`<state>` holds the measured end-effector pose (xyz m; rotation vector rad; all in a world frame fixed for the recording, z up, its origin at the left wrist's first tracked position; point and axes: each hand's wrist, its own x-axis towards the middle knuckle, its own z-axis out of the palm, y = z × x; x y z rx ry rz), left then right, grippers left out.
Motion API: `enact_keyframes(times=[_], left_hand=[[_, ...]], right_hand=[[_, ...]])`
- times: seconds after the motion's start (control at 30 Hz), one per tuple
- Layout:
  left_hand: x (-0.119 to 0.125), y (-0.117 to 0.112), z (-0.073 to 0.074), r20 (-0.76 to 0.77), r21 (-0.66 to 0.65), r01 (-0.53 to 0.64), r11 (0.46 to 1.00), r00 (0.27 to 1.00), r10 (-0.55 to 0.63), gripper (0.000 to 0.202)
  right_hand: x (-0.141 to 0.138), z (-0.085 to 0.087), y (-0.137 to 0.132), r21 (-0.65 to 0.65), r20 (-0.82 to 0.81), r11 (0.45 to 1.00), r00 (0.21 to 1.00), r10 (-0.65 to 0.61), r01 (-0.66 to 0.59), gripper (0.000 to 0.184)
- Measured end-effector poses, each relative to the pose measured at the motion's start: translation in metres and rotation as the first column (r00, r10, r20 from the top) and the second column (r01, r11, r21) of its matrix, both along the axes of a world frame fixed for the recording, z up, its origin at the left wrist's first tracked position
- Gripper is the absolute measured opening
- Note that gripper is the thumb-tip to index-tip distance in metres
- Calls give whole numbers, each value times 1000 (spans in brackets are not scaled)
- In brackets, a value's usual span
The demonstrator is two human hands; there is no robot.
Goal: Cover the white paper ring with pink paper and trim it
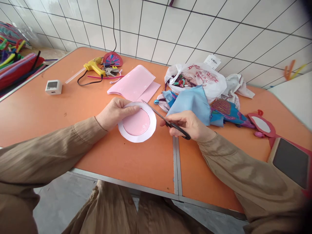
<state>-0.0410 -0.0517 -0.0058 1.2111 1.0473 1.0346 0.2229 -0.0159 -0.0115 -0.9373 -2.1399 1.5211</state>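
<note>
Lying between hands, paper circle (pixel 137 123) is pinched at rim by left hand (pixel 114 112), fingers closed on it. Scissors (pixel 165 121) are gripped by right hand (pixel 189 125), blades laid across circle's far edge. Hands apart over counter (pixel 136 162). Pink sheets (pixel 133 84) seen beyond left hand; blue cloth (pixel 192 101) just beyond right hand. Glue gun (pixel 94 66) farther off, beyond sheets.

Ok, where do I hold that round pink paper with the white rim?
Pinch the round pink paper at its left edge, from the left, like the left hand: it's thin and flat, and the black-handled scissors reach its upper right rim.
</note>
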Motion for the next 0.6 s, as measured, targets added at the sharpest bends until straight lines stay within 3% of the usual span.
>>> enact_keyframes(times=[0.6], left_hand=[[-1,1,-1,40,-35,40,999,998,-38,31]], right_hand=[[0,5,1,36,35,999,999,19,-20,42]])
